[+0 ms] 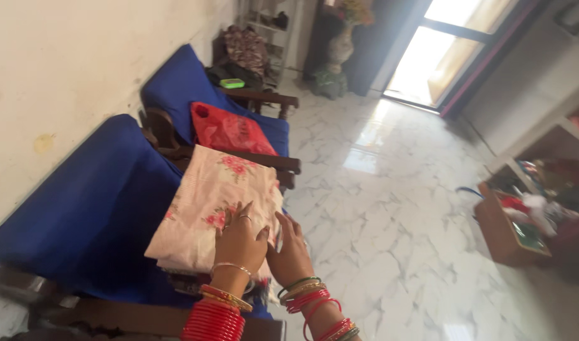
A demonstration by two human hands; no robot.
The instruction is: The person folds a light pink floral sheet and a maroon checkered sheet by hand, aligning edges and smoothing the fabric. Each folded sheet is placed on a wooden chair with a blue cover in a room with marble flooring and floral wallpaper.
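A: Where is the folded cloth lying, in relation to the hands?

B: It lies on the seat of the near blue chair, on top of some darker folded pieces which I can see only at the edge. It is cream with pink flowers. Its long axis runs away from the person, from the near edge of the seat toward the wooden armrest further up. Both hands are at the near end of it, so most of the cloth extends ahead of the fingertips.

A: And how do the fingers stand?

B: The left hand rests flat on the cloth, fingers a little spread and pointing forward along the long axis. It pinches nothing. The right hand is at the near right corner, touching the side edge of the cloth, with fingers extended and lying close together. If some fingers go under the edge, I cannot tell.

A: Which hand is nearer to the middle of the cloth?

B: The left one, it lies fully on the top surface. The right one is more at the border, toward the marble floor side.

A: What else is near?

B: A red bag lies on the second blue chair beyond, apart from the cloth
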